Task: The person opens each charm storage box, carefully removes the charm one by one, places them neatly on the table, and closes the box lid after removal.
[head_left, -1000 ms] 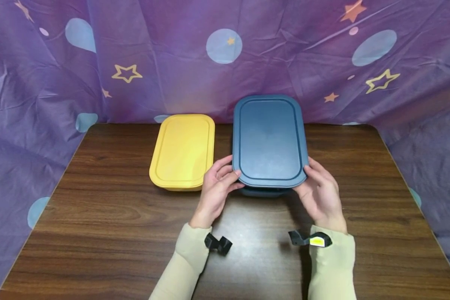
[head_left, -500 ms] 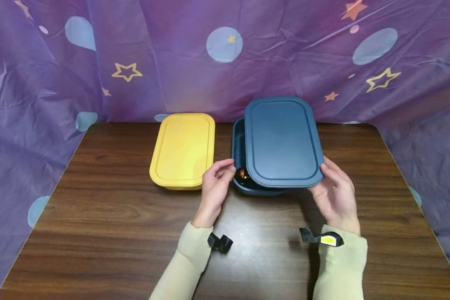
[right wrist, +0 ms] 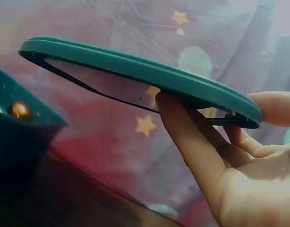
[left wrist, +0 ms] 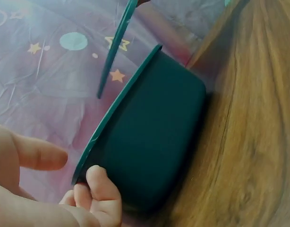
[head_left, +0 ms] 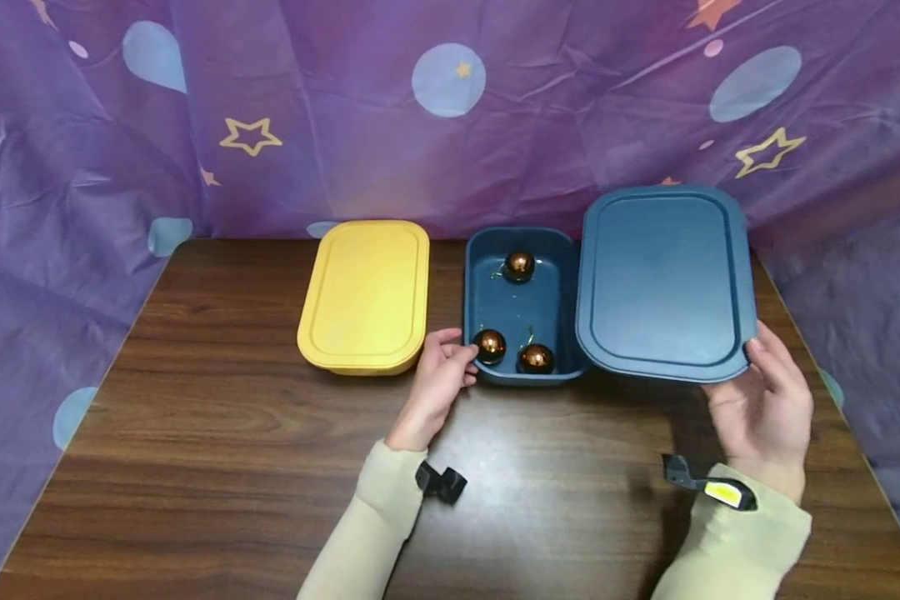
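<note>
A blue rectangular food container [head_left: 525,381] stands uncovered on the table, with three shiny copper baubles [head_left: 520,267] inside. Gold hanging strings show on them. My left hand [head_left: 438,379] is at its near left corner, thumb by the rim and fingers curled against the outer wall under it, as the left wrist view shows. My right hand [head_left: 765,408] grips the blue lid [head_left: 663,283] by its near right corner, thumb on top and fingers underneath. The lid hangs in the air right of the container, tilted in the right wrist view [right wrist: 135,66].
A yellow container with its lid on [head_left: 363,292] stands left of the blue one. The wooden table [head_left: 195,442] ends at the back against a purple curtain [head_left: 345,108] printed with stars and planets.
My right hand has carried the blue lid off the container to the right, uncovering the baubles. My left hand has let go of the lid and stays at the container's near left corner.
</note>
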Motion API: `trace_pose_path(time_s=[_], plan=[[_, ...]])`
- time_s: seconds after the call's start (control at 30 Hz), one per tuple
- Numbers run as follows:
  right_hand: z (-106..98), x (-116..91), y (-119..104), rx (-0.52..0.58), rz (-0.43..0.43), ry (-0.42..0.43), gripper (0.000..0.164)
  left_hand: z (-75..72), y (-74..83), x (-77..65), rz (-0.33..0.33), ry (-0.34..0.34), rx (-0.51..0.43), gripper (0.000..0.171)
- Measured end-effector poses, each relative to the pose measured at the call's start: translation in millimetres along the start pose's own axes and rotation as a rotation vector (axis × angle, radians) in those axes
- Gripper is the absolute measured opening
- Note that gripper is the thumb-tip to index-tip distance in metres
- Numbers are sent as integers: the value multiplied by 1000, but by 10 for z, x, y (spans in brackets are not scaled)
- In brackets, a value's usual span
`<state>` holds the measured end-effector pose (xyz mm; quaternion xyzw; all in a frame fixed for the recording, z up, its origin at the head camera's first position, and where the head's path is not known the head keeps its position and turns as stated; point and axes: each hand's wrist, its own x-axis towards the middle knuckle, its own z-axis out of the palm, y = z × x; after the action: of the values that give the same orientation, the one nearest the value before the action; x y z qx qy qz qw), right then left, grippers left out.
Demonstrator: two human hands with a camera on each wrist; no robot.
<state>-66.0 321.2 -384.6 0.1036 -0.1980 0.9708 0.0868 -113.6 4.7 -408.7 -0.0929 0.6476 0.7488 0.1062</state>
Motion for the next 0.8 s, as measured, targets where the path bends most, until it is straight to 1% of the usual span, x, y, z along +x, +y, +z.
trace_pose_path(time_s=[0.1, 0.17, 0.4, 0.5, 0.67, 0.8], plan=[[-21, -24, -67, -5, -46, 56, 40, 12, -6, -1, -48, -14, -62, 41], [-23, -42, -109, -32, -80, 98, 37, 17, -15, 4, -65, -21, -94, 40], [-6, -117, -251, -132, -175, 230, 30, 13, -49, 49, -69, -33, -210, 38], [16, -139, -280, -184, -222, 303, 27, -3, -61, 66, -91, -36, -264, 38], [79, -114, -262, -272, -346, 466, 23, -36, -76, 83, -131, -50, -335, 41], [136, -97, -234, -407, -456, 565, 29, -50, -79, 91, -147, -63, -352, 41]])
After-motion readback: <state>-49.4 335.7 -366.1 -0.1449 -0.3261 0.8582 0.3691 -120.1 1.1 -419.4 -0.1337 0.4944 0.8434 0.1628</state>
